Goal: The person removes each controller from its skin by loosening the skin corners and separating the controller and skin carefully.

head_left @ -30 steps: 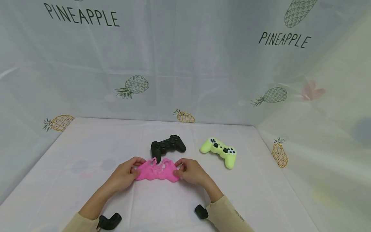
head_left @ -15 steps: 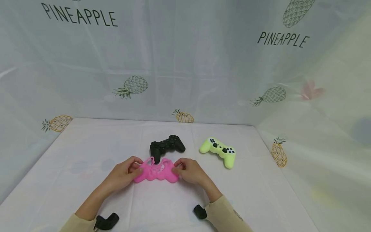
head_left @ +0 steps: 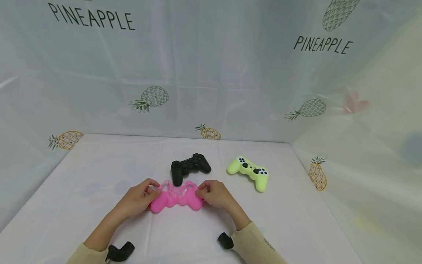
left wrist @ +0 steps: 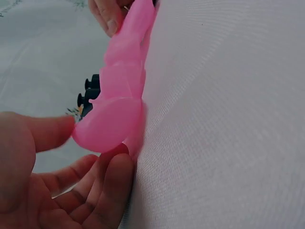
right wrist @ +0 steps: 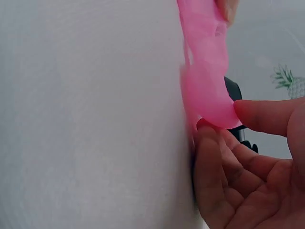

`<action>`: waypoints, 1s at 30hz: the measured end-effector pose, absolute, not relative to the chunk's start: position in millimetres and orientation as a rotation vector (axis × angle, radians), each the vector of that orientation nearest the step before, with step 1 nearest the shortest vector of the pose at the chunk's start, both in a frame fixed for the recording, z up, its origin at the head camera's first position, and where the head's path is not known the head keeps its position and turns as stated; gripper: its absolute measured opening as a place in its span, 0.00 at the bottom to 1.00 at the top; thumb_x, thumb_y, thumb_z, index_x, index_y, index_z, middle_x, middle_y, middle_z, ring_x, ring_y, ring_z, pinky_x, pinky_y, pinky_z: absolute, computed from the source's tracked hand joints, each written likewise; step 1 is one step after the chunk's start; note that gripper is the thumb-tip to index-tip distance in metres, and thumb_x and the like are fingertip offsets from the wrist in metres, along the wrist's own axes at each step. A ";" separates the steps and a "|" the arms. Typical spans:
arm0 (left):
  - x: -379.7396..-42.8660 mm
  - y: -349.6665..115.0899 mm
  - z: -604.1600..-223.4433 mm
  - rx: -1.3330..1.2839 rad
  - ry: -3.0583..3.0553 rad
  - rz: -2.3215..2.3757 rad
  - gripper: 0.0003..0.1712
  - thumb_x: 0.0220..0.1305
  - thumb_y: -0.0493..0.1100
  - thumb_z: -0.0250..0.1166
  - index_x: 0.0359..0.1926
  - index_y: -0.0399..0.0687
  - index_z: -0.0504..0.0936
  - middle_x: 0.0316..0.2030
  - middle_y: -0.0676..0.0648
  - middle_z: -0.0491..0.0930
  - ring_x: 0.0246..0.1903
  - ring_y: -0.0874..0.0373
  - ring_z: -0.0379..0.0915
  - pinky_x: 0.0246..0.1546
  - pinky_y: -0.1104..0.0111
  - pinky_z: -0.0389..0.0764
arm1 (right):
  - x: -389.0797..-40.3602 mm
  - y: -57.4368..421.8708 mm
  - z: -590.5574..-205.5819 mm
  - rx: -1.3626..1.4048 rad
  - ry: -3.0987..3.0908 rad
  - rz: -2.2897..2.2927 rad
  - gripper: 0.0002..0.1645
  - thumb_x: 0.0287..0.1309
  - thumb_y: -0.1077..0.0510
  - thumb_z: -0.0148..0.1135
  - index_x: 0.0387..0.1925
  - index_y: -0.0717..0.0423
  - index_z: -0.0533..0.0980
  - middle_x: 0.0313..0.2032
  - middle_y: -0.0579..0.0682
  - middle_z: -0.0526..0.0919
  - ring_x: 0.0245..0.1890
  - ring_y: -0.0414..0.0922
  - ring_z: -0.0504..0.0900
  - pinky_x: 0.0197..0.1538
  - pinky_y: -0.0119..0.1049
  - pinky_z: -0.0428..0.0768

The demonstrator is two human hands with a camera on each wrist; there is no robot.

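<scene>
A pink silicone controller cover (head_left: 176,196) with cut-out openings lies spread low over the white cloth, its two grip lobes towards the person. At its left end my left hand (head_left: 140,198) pinches the edge, thumb on top and fingers beneath, as the left wrist view shows with the pink lobe (left wrist: 112,125). My right hand (head_left: 215,194) pinches the other end the same way; in the right wrist view the thumb presses the pink lobe (right wrist: 209,102). Just behind the cover sits a black game controller (head_left: 189,167), one of its grips reaching the cover's back edge.
A lime-green game controller (head_left: 250,171) with black sticks lies at the back right. White cloth covers the table (head_left: 99,176), and a pineapple-print curtain (head_left: 217,73) hangs behind and at both sides. Black wrist mounts (head_left: 121,252) stick out near both sleeves.
The pink cover has flattened and its lobes have come round towards the person, with its openings now showing more. My left hand has shifted slightly left. Both controllers stay in place.
</scene>
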State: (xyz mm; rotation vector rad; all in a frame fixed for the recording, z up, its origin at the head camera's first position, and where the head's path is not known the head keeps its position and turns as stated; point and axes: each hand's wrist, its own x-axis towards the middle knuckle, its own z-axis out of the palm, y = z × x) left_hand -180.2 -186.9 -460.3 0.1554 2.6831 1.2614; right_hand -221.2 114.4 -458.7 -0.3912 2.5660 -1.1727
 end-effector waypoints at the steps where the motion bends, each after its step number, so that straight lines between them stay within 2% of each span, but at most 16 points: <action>1: -180.1 -187.0 -460.1 0.154 2.691 1.258 0.21 0.76 0.51 0.66 0.61 0.45 0.78 0.40 0.52 0.84 0.36 0.59 0.77 0.39 0.62 0.77 | -220.9 114.2 -458.1 -0.390 2.550 -1.193 0.12 0.67 0.51 0.68 0.43 0.56 0.85 0.24 0.45 0.81 0.25 0.40 0.79 0.31 0.34 0.76; 6: -180.5 -187.9 -461.9 0.168 2.731 1.257 0.16 0.76 0.48 0.66 0.57 0.45 0.81 0.37 0.53 0.83 0.35 0.58 0.75 0.38 0.62 0.75 | -218.4 113.0 -457.4 -0.386 2.482 -1.282 0.09 0.66 0.57 0.68 0.42 0.59 0.82 0.27 0.48 0.83 0.24 0.44 0.84 0.30 0.34 0.79; 13: -179.9 -189.5 -463.1 0.187 2.766 1.284 0.13 0.74 0.45 0.68 0.54 0.46 0.82 0.38 0.53 0.84 0.36 0.59 0.76 0.39 0.64 0.76 | -218.2 111.1 -462.8 -0.438 2.529 -1.282 0.11 0.64 0.57 0.71 0.45 0.58 0.83 0.25 0.44 0.80 0.23 0.38 0.78 0.30 0.32 0.77; 18: -176.8 -196.5 -461.6 0.178 2.782 1.299 0.15 0.73 0.43 0.69 0.56 0.45 0.81 0.40 0.52 0.84 0.38 0.59 0.79 0.39 0.66 0.78 | -215.0 105.1 -464.9 -0.440 2.488 -1.374 0.11 0.63 0.59 0.71 0.45 0.58 0.84 0.27 0.43 0.83 0.22 0.39 0.82 0.30 0.31 0.79; 23: -172.5 -214.6 -462.0 0.112 2.827 1.274 0.17 0.73 0.43 0.69 0.59 0.45 0.80 0.42 0.51 0.85 0.39 0.59 0.80 0.38 0.68 0.78 | -209.6 88.2 -466.1 -0.442 2.390 -1.532 0.11 0.62 0.61 0.73 0.45 0.60 0.83 0.28 0.46 0.86 0.22 0.43 0.87 0.30 0.29 0.80; 30: -167.6 -240.8 -460.9 0.031 2.805 1.301 0.21 0.75 0.46 0.68 0.62 0.44 0.78 0.46 0.47 0.84 0.40 0.59 0.80 0.39 0.69 0.78 | -203.9 57.1 -466.0 -0.432 2.356 -1.619 0.11 0.60 0.62 0.75 0.44 0.58 0.83 0.27 0.47 0.86 0.21 0.47 0.88 0.30 0.28 0.79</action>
